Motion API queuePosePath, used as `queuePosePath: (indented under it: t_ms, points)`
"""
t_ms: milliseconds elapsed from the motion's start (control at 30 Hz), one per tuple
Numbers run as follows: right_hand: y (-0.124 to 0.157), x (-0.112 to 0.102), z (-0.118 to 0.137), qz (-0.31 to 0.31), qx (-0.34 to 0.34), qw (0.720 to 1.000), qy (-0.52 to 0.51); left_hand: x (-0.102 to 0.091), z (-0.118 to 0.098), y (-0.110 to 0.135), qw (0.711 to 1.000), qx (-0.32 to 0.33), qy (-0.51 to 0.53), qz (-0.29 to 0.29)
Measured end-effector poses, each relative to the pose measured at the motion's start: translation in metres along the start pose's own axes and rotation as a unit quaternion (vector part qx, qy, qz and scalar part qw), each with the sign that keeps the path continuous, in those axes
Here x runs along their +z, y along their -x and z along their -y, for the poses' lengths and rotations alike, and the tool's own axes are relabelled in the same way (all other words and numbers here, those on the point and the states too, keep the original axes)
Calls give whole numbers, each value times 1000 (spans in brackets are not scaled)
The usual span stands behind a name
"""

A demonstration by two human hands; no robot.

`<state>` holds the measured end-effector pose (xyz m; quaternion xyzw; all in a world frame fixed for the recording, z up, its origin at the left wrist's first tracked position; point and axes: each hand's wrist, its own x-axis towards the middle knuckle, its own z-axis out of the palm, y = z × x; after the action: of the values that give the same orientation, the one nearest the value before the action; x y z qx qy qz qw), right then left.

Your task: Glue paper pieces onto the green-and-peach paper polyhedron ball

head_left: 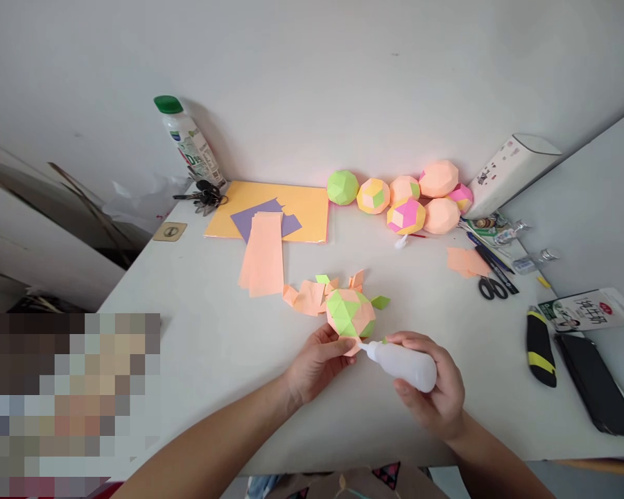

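Note:
My left hand [317, 360] pinches a small peach paper piece [352, 352] between thumb and fingers. Directly beyond it sits a faceted paper ball [349, 315] in green and peach; whether it is joined to the piece I cannot tell. My right hand [444, 391] is wrapped around a white squeeze glue bottle [408, 365], tilted so its nozzle points left at the pinched paper. Folded peach paper pieces [310, 298] lie left of the ball, and a green folded piece [380, 302] lies to its right.
Finished paper balls [405, 216] line the wall. Peach strips [265, 256] and purple paper [291, 223] rest on a yellow sheet [312, 201]. At left stands a bottle [195, 149] beside keys [206, 196]. Scissors [493, 287], pens [496, 267], a cutter [541, 350] and a black case [598, 384] lie right.

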<state>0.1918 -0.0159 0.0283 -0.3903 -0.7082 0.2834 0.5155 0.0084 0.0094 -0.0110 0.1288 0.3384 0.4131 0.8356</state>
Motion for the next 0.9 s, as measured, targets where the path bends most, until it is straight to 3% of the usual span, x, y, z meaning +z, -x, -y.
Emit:
queuePosePath:
  t_ms: [900]
  points:
    - [3, 2, -1, 6, 25, 999, -41, -1, -4, -2, 1000, -10, -15, 23]
